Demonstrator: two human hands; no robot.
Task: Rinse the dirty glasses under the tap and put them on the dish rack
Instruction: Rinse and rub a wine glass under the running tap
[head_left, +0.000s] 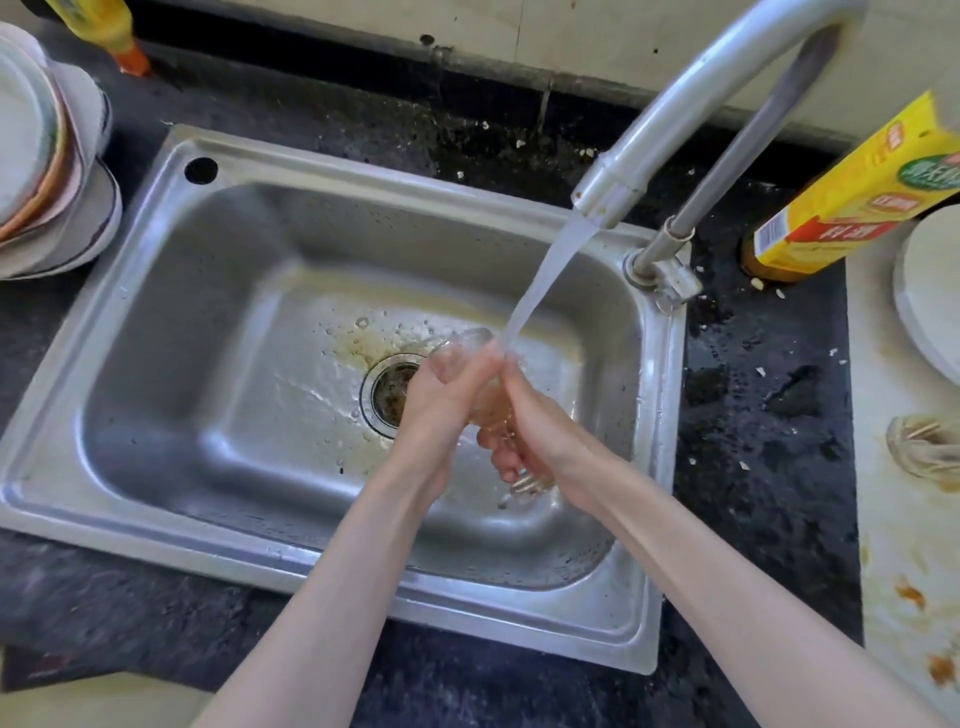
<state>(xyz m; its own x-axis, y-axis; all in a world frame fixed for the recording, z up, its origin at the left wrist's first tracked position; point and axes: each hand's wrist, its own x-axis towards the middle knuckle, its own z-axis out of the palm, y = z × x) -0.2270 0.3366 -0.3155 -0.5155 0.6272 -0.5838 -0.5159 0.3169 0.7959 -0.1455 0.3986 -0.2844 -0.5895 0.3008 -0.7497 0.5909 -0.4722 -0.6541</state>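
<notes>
A clear drinking glass (485, 400) with brownish residue lies tilted between both hands over the steel sink (171, 332), its rim pointing up and left. My left hand (441, 395) grips it near the rim. My right hand (524, 431) wraps round its lower body and base. Water from the tap (670, 130) streams down onto the glass and my fingers, and runs off below my right hand. Another dirty glass (922, 449) lies on its side on the stained white surface at the right edge.
Stacked bowls and plates (47, 171) stand on the dark counter to the left of the sink. A yellow bottle (111, 31) is at the back left. A yellow box (852, 202) and a white plate (930, 291) sit to the right. The drain (389, 397) lies under my left hand.
</notes>
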